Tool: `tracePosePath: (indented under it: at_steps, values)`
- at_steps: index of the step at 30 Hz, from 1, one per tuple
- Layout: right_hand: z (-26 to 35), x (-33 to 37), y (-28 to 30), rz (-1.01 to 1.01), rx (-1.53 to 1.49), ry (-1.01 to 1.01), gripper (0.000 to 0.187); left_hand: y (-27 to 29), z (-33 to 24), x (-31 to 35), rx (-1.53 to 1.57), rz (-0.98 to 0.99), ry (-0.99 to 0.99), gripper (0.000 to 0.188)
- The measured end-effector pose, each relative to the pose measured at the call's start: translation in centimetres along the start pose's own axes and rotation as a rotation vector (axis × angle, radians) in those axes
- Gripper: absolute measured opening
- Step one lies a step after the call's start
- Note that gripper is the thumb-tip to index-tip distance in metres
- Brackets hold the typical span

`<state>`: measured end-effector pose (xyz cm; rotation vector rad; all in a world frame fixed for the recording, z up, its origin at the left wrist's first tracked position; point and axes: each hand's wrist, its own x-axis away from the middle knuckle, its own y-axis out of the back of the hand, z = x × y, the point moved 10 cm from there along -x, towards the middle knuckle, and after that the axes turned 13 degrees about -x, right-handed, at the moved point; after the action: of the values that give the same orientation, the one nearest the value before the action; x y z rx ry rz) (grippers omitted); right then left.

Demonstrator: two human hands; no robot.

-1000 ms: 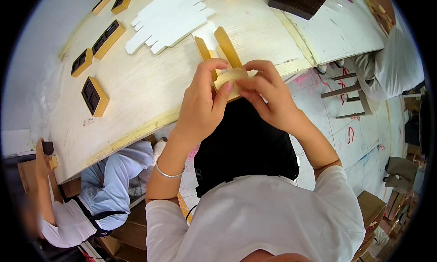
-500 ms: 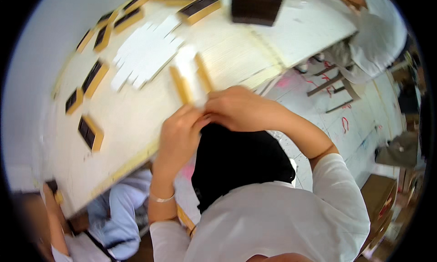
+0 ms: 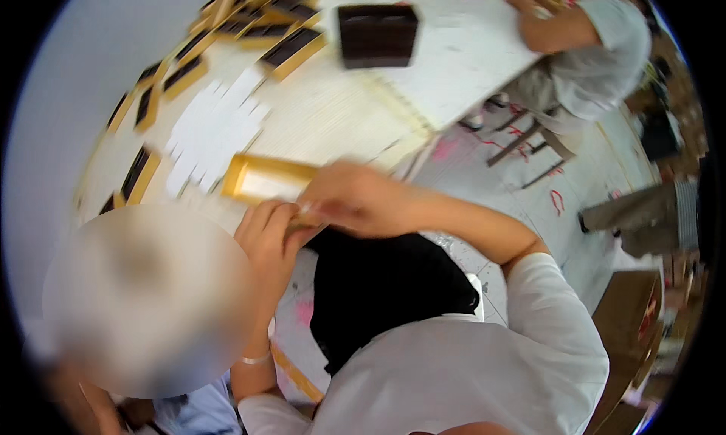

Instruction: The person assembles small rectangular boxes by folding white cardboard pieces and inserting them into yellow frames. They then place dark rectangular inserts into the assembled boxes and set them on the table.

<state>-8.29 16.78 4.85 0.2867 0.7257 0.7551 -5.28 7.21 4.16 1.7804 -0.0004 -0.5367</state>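
A shallow gold box (image 3: 280,167) with a white inside lies over the table edge in front of me, its near end between my hands. My left hand (image 3: 266,237) is closed around the near left corner of the box, fingers bent. Across the near right end reaches my right hand (image 3: 355,197), smeared by motion, its fingers bent and gripping the same end. The fingers hide that end of the box. A stack of white card strips (image 3: 215,129) is spread on the table just beyond it.
Several gold boxes with dark insides (image 3: 291,51) crowd the table's far left. A dark brown box (image 3: 376,36) stands at the back. Another person (image 3: 597,65) sits at the right side of the table (image 3: 333,110). A blurred round patch covers the lower left.
The gold box has turned from pointing away from me to lying more crosswise, toward the left. Both hands have moved with it. The view has shifted, and the blurred patch has appeared.
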Motion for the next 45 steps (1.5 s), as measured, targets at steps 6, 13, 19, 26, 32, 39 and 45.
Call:
tracePosePath:
  at_steps: [6, 13, 19, 26, 32, 39, 45]
  values:
    - [-1.5, 1.4, 2.2, 0.137, 0.245, -0.042, 0.039, -0.3, 2.0, 0.5, 0.195, 0.023, -0.065, 0.025]
    - [-1.8, -0.7, -0.6, 0.295, 0.199, 0.079, 0.031, -1.3, 3.1, 0.3, 0.295, 0.106, -0.068, 0.022]
    - [-2.5, -1.4, -2.4, 0.18, 0.115, -0.003, 0.015, -0.8, 2.8, 0.1, 0.338, -0.002, 0.014, 0.017]
    - [-3.2, 0.7, -1.6, -0.022, -0.205, -0.278, 0.034, -1.6, 2.0, 0.8, 0.25, -0.036, 0.034, 0.013]
    - [1.3, 3.9, -4.0, 0.118, 0.359, 0.215, 0.059, -1.5, 2.2, 1.6, 0.283, 0.036, 0.029, 0.013]
    - [-2.0, 1.5, -2.4, -0.274, -0.341, -0.05, 0.023, -2.3, 4.4, 2.1, 0.866, 0.104, 0.196, 0.025]
    - [0.6, 1.8, -3.2, -0.3, 0.086, 0.045, 0.028, -1.4, 4.6, 2.8, 0.59, -0.08, 0.284, 0.022]
